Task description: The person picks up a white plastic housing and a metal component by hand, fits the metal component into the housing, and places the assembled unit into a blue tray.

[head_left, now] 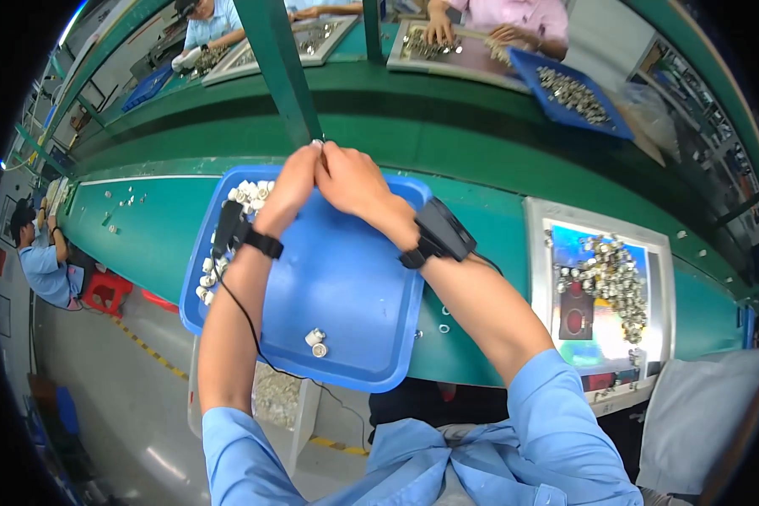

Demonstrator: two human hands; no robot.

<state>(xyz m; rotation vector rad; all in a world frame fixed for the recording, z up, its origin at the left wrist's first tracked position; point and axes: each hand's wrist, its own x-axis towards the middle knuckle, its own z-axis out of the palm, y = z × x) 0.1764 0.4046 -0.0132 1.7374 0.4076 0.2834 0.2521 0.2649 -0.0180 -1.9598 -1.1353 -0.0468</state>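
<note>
Both hands meet above the far edge of a blue plastic tray. Thumb and fingers of my left hand and my right hand are pinched together around something small. Only a pale, shiny bit of it shows at the fingertips, so its kind cannot be made out. In the tray's far left corner lies a heap of small white cylindrical fittings. Several more white fittings line the left side, partly behind my left forearm. A couple of loose white fittings rest near the tray's front edge.
To the right, a white-framed board carries many small metal parts. A green post rises just beyond my hands. Across the green bench, co-workers handle parts near another blue tray. A cable hangs from my left wrist.
</note>
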